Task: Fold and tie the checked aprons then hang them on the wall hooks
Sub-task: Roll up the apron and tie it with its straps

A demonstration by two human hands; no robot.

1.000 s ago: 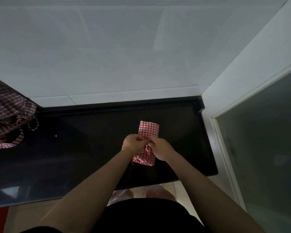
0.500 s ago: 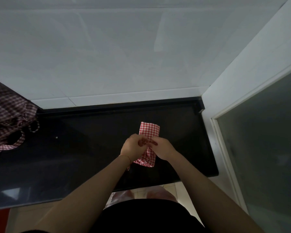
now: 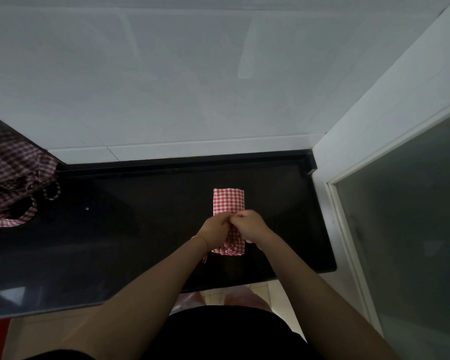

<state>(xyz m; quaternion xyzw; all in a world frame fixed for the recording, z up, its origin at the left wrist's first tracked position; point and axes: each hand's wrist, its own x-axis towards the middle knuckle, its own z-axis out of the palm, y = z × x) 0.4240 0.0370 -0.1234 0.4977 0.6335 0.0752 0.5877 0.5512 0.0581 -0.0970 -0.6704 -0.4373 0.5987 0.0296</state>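
Head view, entry: one red-checked apron (image 3: 228,203), folded to a narrow upright rectangle, lying flat on the black table (image 3: 140,229), toward its right end and close to the near edge. Left hand (image 3: 215,229) and right hand (image 3: 251,226): both over the lower half of the bundle, knuckles meeting at its middle, fingers curled in a clenched grip on what is judged to be the tie strings; the strings themselves are hidden under the fingers. Change against a second ago: the hands stood slightly apart then, each pinching at the bundle's waist; half a second ago they crossed together; now they press close, fists touching, and the bundle has barely shifted. Judgement: a knot is being drawn tight, so the folding is done and the tying is near its end for this piece. Second item: a darker checked apron heap (image 3: 13,178), loose and unfolded, at the far left of the table, well apart from the hands, not yet handled. Wall hooks: not in view. Remaining, as judged: finish the knot, hang this bundle, then treat the heap likewise.
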